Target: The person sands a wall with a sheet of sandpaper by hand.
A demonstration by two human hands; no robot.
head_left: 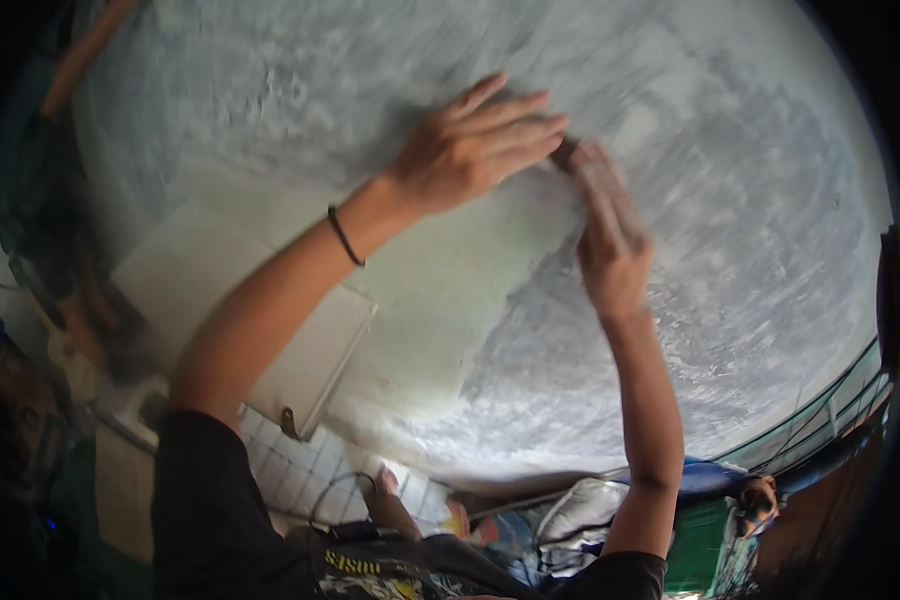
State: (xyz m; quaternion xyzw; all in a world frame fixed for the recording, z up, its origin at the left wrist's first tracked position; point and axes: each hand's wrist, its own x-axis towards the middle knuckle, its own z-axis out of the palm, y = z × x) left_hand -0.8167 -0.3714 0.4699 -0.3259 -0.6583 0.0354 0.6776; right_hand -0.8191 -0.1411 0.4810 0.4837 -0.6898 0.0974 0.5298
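Patchy grey paint or plaster covers a pale wall (750,190) in front of me. My left hand (460,145), with a black band round the wrist, reaches up to the wall with its fingers stretched and spread. Close to its fingertips is my right hand (613,235), its fingers straight and pressed together, blurred by motion. Between the fingertips of both hands shows a small dark piece (567,152), against the wall. My right fingers seem to press on it; its kind is too blurred to tell, and the palms are hidden.
A pale panel box door (310,350) with a small latch juts out below my left forearm. Another person's arm (85,60) shows at far left. White floor tiles (290,465), bundled cloth (580,520) and a green container (698,545) lie below.
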